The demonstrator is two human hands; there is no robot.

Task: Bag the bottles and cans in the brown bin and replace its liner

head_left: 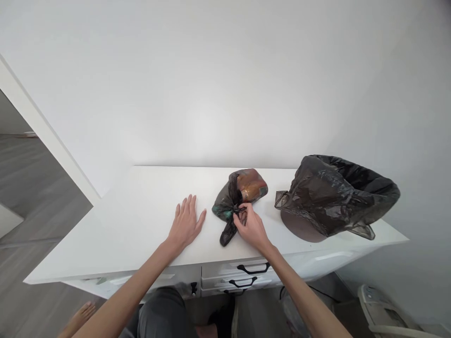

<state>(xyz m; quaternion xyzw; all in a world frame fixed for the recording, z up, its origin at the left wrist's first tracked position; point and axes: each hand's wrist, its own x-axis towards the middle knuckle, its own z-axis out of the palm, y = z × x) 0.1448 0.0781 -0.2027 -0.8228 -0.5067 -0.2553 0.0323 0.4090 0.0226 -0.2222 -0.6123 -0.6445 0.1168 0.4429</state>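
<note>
A small black plastic bag [224, 197], tied in a knot, lies on the white cabinet top [148, 225]. Orange and green contents show through its thin film. My right hand [251, 227] pinches the bag at its knot, thumb and forefinger together. One loose end of the bag sticks out toward the front edge. To the left of the bag, my left hand [186, 220] rests flat on the cabinet top with fingers stretched out, touching nothing else.
On the right stands a bin [299, 227] lined with a large black bag [324, 197], its mouth gaping to the right. Drawers with black handles [252, 269] face me below. A pale appliance [384, 310] sits on the floor at lower right. A wall rises behind the cabinet.
</note>
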